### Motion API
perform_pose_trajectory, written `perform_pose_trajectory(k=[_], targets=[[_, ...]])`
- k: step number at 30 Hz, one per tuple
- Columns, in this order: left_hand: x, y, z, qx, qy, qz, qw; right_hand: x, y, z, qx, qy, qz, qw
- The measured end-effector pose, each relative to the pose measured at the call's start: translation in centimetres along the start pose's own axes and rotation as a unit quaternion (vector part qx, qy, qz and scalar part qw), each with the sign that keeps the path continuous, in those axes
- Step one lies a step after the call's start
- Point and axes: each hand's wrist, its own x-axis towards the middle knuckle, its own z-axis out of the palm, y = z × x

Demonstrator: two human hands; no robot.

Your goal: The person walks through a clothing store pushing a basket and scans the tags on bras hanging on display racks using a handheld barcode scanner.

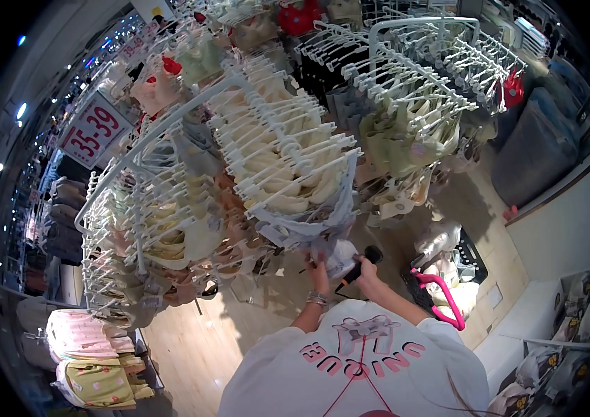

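My right hand (367, 275) is wrapped around a black handheld tool (373, 255) with a small orange part near its lower end; its exact kind is unclear. Beside it, my left hand (318, 276) has its fingers curled at a pale lilac garment (341, 257), which hangs low at the front of the rack. The fingertips are partly hidden by the cloth. Directly above are several cream garments (284, 177), packed close together on white plastic hangers (295, 149). A bracelet (316, 299) circles my left wrist.
A black basket (473, 258) with a pink handle (453, 300) stands on the floor to the right, holding pale bagged items. White rack rails (159, 132) curve at left. Folded pink clothes (81, 335) lie lower left. A large grey bin-like container (537, 149) stands at right.
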Motion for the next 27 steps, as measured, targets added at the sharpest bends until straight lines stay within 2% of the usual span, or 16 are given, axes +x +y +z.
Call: perform_pose_trajectory(k=[12,15,21,23,27], targets=[[1.0,-0.6,-0.1,0.021,0.03,0.071,0.997,-0.4,0.3,0.0,-0.027,0.019,-0.004,0.999],[0.9,-0.5,-0.2,0.028,0.028,0.07,0.997,-1.3,0.0,0.3,-0.032,0.017,0.0,0.999],[-0.2,2.0,0.1,0.005,0.017,-0.005,1.0,-1.5,-0.3,0.2,-0.016,0.003,0.003,1.0],[1.2,-0.3,-0.8,0.009,-0.004,0.008,1.0,-0.8,0.0,-0.1,-0.011,-0.004,0.001,1.0],[1.7,-0.7,-1.1,0.021,-0.023,0.043,0.999,-0.1,0.4,-0.5,-0.018,0.002,-0.002,1.0]])
